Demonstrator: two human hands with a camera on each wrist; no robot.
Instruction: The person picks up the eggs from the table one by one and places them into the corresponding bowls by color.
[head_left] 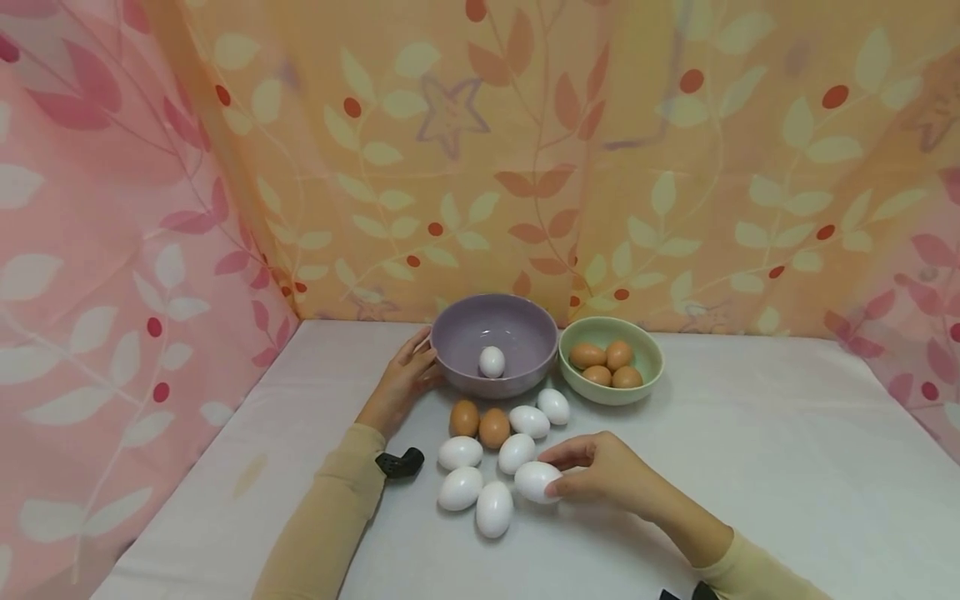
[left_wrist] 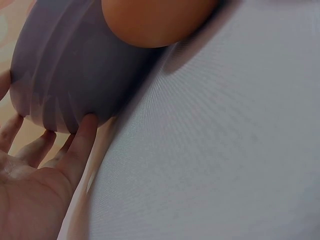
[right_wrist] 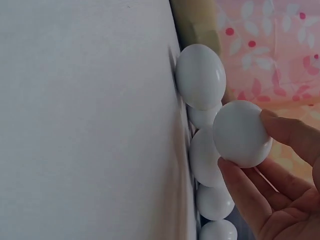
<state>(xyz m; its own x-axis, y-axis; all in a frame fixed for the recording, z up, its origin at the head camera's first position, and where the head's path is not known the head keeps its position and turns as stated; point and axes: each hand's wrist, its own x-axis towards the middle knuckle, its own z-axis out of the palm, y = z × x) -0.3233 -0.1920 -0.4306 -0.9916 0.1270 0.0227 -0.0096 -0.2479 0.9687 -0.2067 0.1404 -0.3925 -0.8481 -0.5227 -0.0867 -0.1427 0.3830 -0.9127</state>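
My left hand [head_left: 402, 382] touches the left side of a purple bowl [head_left: 517, 333] with its fingers spread against the outer wall, as the left wrist view shows. One white egg [head_left: 492, 362] lies inside that bowl. My right hand [head_left: 615, 477] pinches a white egg [right_wrist: 242, 134] between thumb and fingers, and in the right wrist view this egg appears raised beside other white eggs. On the table before the bowl lie two brown eggs [head_left: 464, 418] and several loose white eggs [head_left: 495, 509].
A smaller green bowl [head_left: 600, 397] with several brown eggs [head_left: 627, 377] stands right of the purple bowl, close against it. White cloth covers the table [head_left: 772, 450]. Patterned curtains [head_left: 450, 208] hang at the back and both sides.
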